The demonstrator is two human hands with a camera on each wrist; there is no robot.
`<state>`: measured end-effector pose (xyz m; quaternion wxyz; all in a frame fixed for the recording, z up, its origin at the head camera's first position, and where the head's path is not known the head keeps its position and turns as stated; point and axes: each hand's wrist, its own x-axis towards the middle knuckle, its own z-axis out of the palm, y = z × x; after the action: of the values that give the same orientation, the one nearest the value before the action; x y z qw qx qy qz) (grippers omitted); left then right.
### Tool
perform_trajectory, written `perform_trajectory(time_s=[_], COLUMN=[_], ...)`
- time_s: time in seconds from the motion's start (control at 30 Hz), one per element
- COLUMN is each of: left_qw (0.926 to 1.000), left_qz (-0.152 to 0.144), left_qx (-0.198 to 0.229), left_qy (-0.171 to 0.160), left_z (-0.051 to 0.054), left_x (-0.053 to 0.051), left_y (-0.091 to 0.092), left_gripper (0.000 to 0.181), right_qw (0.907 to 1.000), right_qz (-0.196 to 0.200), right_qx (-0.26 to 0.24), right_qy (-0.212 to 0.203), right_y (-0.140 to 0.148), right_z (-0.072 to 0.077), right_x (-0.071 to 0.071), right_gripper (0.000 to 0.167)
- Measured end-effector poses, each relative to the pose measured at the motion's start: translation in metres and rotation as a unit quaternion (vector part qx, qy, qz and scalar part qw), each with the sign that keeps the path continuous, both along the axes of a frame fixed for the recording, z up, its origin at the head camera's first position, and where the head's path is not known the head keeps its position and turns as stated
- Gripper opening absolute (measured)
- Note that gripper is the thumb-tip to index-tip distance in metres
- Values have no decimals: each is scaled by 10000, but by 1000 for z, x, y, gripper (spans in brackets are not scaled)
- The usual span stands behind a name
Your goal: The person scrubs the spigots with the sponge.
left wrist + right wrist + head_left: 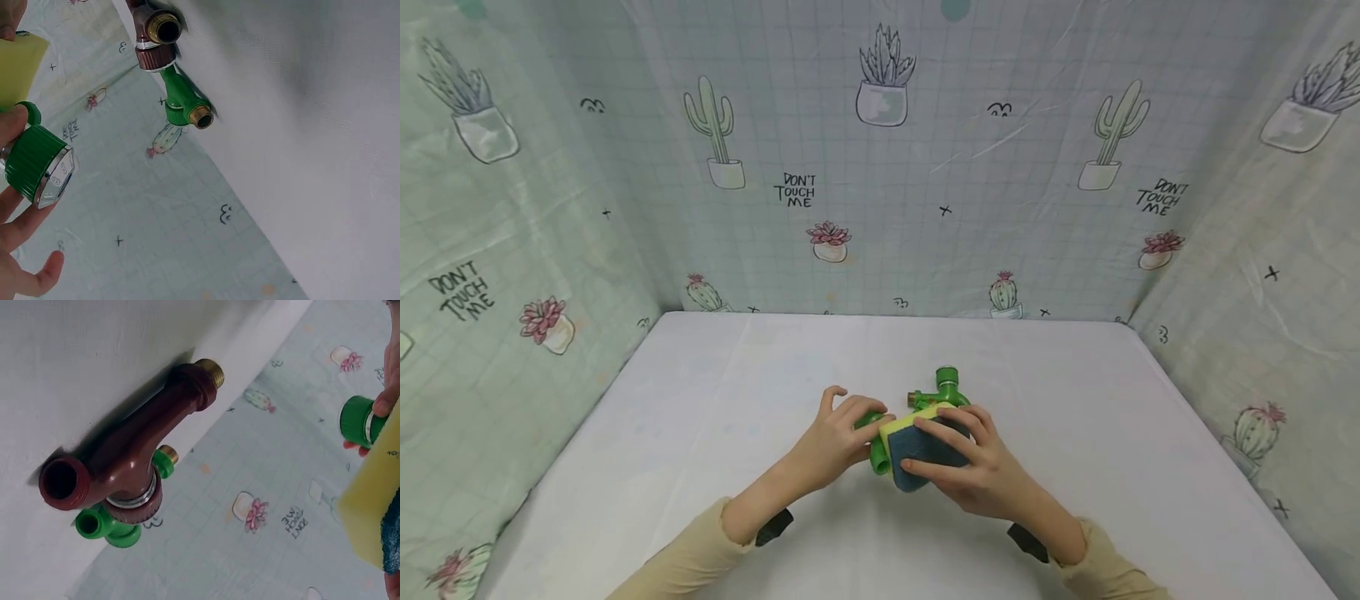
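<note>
My left hand (838,433) grips a green plastic tap (879,457); its ribbed green knob with a silvery cap (39,164) shows in the left wrist view. My right hand (981,467) holds a sponge (925,454), thumb and fingers spread over its dark blue scouring side. The sponge's yellow side (369,494) faces the held tap, and its left edge meets that tap in the head view. Just behind the sponge, another green tap (947,383) lies on the table. A brown tap (131,444) lies nearer, mostly hidden by the sponge in the head view.
A white-covered table (760,367) spreads under both hands. Pale cloth walls (880,183) printed with cacti and lettering enclose it at the back and both sides. Dark straps (773,527) sit at the wrists, beside beige sleeves.
</note>
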<state>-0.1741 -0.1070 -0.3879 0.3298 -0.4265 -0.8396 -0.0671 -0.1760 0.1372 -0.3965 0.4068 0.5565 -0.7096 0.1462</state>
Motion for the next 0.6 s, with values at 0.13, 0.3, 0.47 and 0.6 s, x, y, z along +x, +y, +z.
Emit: perform_trajectory(time_s=[0.13,0.3,0.47,0.6], left_qw=[9998,9995,9985,9971], left_qz=[-84,-120,-224,-323], left_qx=[129,230,447,630], left_qy=[-147,-205,-205,-293], left_z=[-3,-5,-5,-4], left_x=[0,-3,-3,-3], left_y=[-1,-2,-3,-4], left_gripper=[40,38,40,44], right_qw=[10000,9998,9989,9984], right_qz=[-70,-193,-415,-464], right_qx=[65,37,-221,-239], right_qy=[-18,28,-37,-211], right_y=[3,12,24,25], right_z=[-2,-3,-5,-9], right_x=[0,-5,-11,-13], right_gripper=[25,26,25,26])
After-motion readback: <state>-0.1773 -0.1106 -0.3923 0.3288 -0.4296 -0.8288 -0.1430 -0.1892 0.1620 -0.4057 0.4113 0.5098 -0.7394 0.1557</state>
